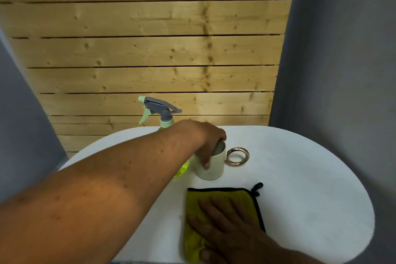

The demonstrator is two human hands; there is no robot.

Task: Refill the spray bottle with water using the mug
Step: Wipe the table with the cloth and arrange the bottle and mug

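Note:
A cream mug (pixel 214 167) with a gold ring handle (pixel 237 156) stands upright near the middle of the round white table (pixel 300 188). My left hand (pixel 205 141) reaches across from the left and grips the mug from above, with the thumb on its front wall and the fingers over the rim. Just left of the mug stands the spray bottle (pixel 159 109), with a grey and pale green trigger head and a yellow-green body mostly hidden behind my forearm. My right hand (pixel 227 225) lies flat, fingers spread, on a yellow cloth.
The yellow cloth (pixel 242 196) with black trim and a hanging loop lies at the table's near edge, in front of the mug. A wooden plank wall rises behind the table, with grey walls on both sides.

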